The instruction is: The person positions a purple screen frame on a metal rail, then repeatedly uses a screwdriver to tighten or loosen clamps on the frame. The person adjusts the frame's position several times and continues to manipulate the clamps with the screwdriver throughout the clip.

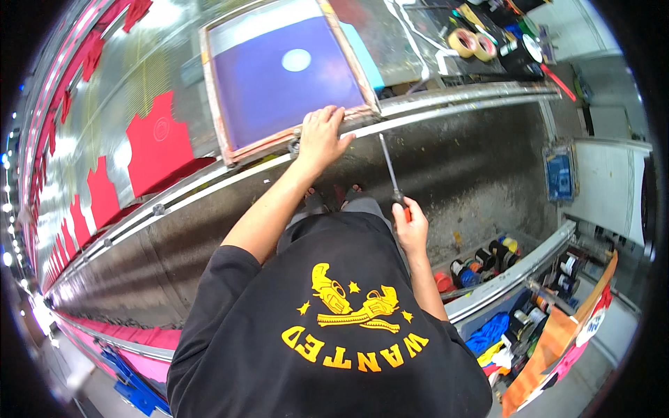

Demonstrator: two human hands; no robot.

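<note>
Left hand (322,143): laid over the near bar of the screen-printing frame (214,90), fingers together, thumb spread to the right; whether it grips the bar or merely rests on it cannot be told.
Right hand (412,226): closed around the dark-and-red handle of a screwdriver (389,165), beside the person's body.
Screwdriver: shaft directed away from the person, tip near the metal rail (453,109), to the right of the left hand.
Frame: at the near edge of the long counter (394,52), stretched with purple mesh (272,94) that bears one pale oval (296,60).
Left of frame: red cloth pieces (159,136), ranged in a row along the counter.
Right of frame: two tape rolls (454,40), side by side.
Lower right: assorted containers (486,260) beside an orange board (550,355).
</note>
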